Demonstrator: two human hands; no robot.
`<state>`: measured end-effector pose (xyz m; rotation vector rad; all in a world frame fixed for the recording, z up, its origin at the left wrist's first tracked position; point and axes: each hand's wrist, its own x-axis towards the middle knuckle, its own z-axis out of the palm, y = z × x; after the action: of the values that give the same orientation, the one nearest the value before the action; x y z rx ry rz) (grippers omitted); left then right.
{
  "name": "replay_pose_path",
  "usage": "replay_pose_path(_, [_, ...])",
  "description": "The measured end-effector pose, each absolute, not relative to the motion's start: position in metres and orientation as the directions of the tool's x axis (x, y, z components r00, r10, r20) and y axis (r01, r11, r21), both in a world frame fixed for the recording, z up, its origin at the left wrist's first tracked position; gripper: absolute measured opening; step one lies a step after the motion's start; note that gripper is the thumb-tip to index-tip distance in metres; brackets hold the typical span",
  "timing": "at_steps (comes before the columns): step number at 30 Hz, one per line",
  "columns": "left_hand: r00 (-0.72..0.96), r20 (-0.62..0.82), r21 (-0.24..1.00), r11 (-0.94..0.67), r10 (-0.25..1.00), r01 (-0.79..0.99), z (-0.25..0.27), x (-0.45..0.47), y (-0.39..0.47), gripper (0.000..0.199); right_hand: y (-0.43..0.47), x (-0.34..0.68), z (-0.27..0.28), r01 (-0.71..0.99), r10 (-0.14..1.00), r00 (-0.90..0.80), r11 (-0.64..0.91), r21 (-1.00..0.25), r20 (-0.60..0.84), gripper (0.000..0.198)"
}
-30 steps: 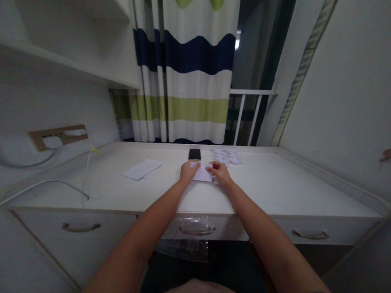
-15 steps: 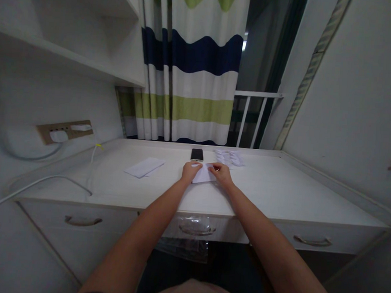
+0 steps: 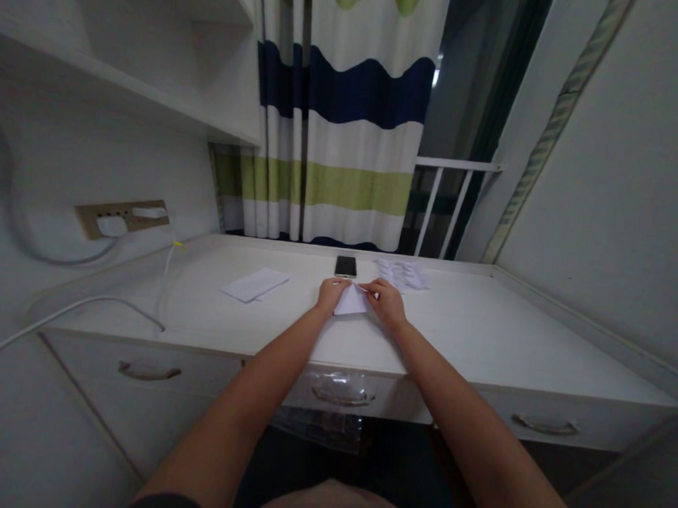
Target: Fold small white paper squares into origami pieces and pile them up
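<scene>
A white sheet of paper (image 3: pixel 352 302) is held between my two hands, just above or on the desk. My left hand (image 3: pixel 332 293) pinches its left side near the top. My right hand (image 3: pixel 387 301) grips the upper right edge between thumb and fingers. The paper's top edge rises to a peak between the hands, apparently bent there. Behind them lies a dark phone (image 3: pixel 346 267). Several folded white paper pieces (image 3: pixel 401 275) lie beyond my right hand, and a small stack of white paper (image 3: pixel 255 285) rests to the left.
The white desk (image 3: pixel 484 334) has drawers along its front, and a clear plastic bag (image 3: pixel 338 389) hangs at the middle one. A white cable (image 3: pixel 80 309) runs across the left side below a wall socket (image 3: pixel 124 220). A striped curtain (image 3: pixel 360 155) hangs behind.
The view has shifted and tilted slightly. My right fingers have moved a little inward on the paper, and its top edge now stands in a sharper peak.
</scene>
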<state>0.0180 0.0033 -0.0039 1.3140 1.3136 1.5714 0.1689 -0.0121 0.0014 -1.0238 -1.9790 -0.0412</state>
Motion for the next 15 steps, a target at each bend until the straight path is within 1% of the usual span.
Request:
replay_pose_path(6, [-0.271,0.256,0.966,-0.235,0.928,0.106,-0.0047,0.0173,0.0063,0.017,-0.0153,0.1674,0.0017,0.732,0.623,-0.342,0.646,-0.216,0.704,0.027])
replay_pose_path(10, [-0.271,0.23,0.973,-0.217,0.935,0.076,-0.005,0.0166,0.0074,0.018,-0.0166,0.1657,0.002,0.737,0.601,-0.406,0.66,-0.141,0.688,0.03])
replay_pose_path(15, [-0.284,0.194,0.981,-0.194,0.939,0.03,-0.0047,0.0163,0.0078,0.018,-0.018,0.1644,0.0034,0.737,0.62,-0.457,0.666,-0.119,0.638,0.032])
